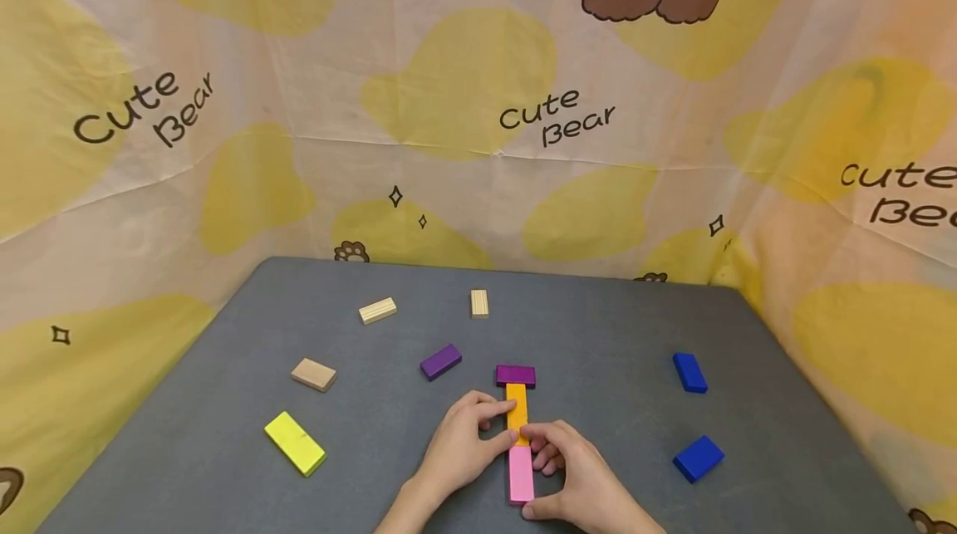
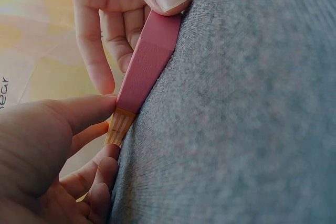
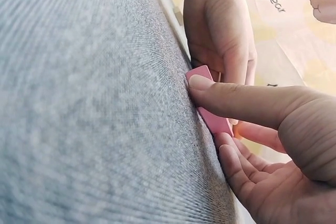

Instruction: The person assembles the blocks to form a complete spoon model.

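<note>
An orange block [image 1: 517,404] and a pink block [image 1: 521,476] lie end to end on the table, with a magenta-purple block [image 1: 516,375] crosswise at the orange one's far end, like a T. My left hand [image 1: 465,444] holds the orange block from the left, index finger on its top and thumb low on its side. My right hand [image 1: 576,472] grips the pink block, thumb against its near end and index fingertip by the seam with the orange block. In the left wrist view, the pink block [image 2: 148,59] spans between both hands. The right wrist view shows the right thumb overlapping the pink block [image 3: 212,119].
Left on the grey table [image 1: 374,451] lie a yellow-green block [image 1: 295,442] and a tan wooden block [image 1: 313,374]. Two pale wooden blocks [image 1: 377,310] are farther back. A violet block [image 1: 441,361] sits left of the T, two blue blocks [image 1: 699,458] at right. Printed cloth surrounds the table.
</note>
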The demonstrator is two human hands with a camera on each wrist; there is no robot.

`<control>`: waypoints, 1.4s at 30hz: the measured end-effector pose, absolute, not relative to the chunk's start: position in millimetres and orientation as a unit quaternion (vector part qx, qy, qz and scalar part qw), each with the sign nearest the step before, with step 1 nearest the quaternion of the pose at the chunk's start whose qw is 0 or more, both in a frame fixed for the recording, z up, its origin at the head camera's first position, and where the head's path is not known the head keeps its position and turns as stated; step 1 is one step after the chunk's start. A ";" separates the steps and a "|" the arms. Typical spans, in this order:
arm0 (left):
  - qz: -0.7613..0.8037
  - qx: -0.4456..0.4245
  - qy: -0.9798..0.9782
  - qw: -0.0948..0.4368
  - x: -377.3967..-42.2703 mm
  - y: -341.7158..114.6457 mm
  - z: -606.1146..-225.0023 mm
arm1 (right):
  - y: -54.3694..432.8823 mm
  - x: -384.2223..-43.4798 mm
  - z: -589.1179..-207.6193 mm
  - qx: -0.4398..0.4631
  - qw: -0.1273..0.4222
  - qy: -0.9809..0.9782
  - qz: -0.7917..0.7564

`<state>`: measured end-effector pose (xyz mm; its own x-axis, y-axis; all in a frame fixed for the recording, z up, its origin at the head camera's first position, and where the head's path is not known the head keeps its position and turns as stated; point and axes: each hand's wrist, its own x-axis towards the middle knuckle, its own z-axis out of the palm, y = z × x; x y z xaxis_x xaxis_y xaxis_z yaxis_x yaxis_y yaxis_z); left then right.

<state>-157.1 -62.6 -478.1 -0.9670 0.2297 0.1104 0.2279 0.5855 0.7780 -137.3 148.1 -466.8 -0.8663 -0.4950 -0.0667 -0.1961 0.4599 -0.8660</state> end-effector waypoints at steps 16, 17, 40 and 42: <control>0.431 0.122 0.894 0.017 -154.7 -63.1 -476.6 | 147.5 -136.8 -465.4 -0.203 0.180 0.834 -0.480; 0.431 0.122 0.894 0.017 -154.7 -63.2 -476.7 | 147.4 -136.8 -465.6 -0.201 0.181 0.834 -0.480; 0.440 0.121 0.890 0.014 -155.2 -62.5 -477.1 | 151.2 -137.4 -464.4 -0.201 0.184 0.828 -0.490; 0.440 0.121 0.890 0.015 -155.2 -62.6 -477.0 | 152.0 -137.1 -462.5 -0.196 0.178 0.832 -0.488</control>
<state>-155.2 -62.6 -477.0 -0.9704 0.2282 0.0790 0.2013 0.5832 0.7870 -137.1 152.0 -462.5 -0.8598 -0.4997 -0.1054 -0.1521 0.4477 -0.8812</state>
